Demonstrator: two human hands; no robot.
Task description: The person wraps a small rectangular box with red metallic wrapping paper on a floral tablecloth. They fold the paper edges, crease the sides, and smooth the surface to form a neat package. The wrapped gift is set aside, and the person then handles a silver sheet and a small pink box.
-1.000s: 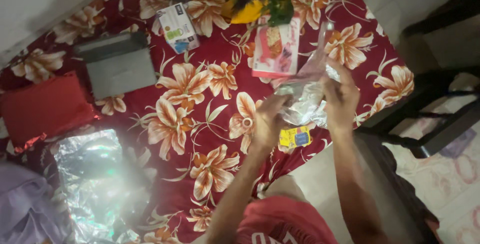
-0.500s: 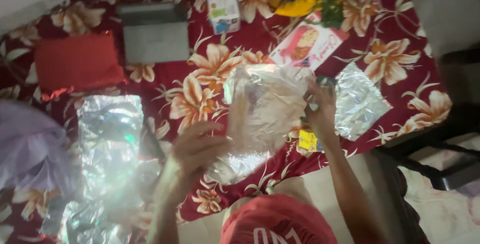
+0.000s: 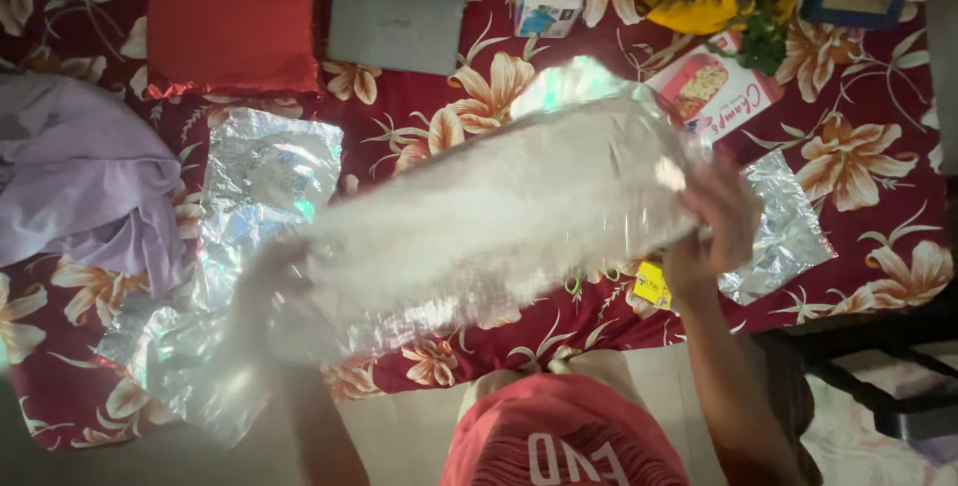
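Head view: both hands stretch a clear plastic bag point(image 3: 499, 227) above the flowered bedspread point(image 3: 878, 147). Right hand point(image 3: 714, 222) has its grip closed on one end; left hand point(image 3: 269, 281), blurred, grips the other.

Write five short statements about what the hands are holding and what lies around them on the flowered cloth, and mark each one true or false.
1. Both hands hold one shiny silver sheet between them. True: the left hand has one end, the right hand the other.
2. The sheet lies flat on the cloth. False: it is lifted above the red flowered cloth.
3. A red packet lies at the far left of the cloth. True.
4. The grey box stands on the red packet. False: it lies beside it.
5. A blue garment lies at the left edge. False: the garment there is pale purple.
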